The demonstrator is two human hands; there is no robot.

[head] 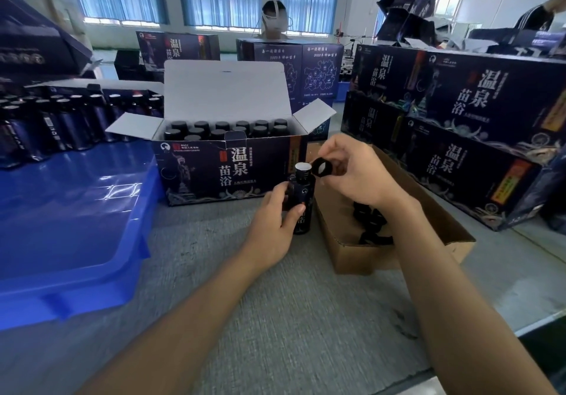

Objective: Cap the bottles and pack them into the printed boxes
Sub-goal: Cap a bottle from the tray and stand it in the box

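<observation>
A dark bottle with a white foil seal on its mouth stands upright on the grey table, gripped round its body by my left hand. My right hand pinches a black cap, tilted with its white liner showing, just right of the bottle's mouth and apart from it. Behind stands an open printed box with several capped bottles inside, its flaps raised.
A brown cardboard tray with loose black caps lies under my right wrist. A blue plastic crate sits at left, with rows of uncapped bottles behind it. Stacked printed boxes stand at right. A person sits across the table.
</observation>
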